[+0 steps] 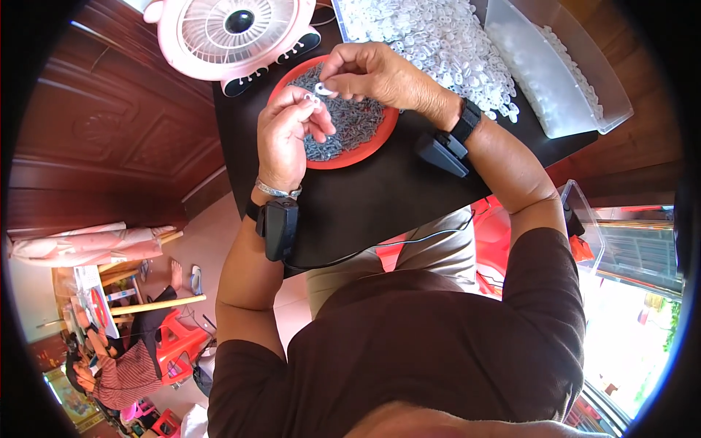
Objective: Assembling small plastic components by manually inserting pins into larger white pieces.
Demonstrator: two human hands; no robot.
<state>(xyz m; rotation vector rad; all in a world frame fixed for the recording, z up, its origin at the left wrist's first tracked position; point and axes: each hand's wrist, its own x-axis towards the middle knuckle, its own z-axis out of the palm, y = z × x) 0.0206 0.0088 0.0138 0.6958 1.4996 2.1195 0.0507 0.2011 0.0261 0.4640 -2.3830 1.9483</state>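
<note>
My left hand pinches a small white plastic piece between thumb and forefinger, its other fingers curled loosely. Close beside it, my right hand grips another small white plastic piece that looks ring-shaped. The two pieces are nearly together; whether they touch I cannot tell. Both hands hover over a round orange-red bowl full of small grey slender pieces, perhaps screws or nails. Beyond my right hand spreads a heap of small white plastic pieces like those in my fingers.
A pink fan stands at the table's far left. At the far right a translucent plastic bin holds more white pieces. A black cable runs along the near edge of the dark table. Another person sits at lower left.
</note>
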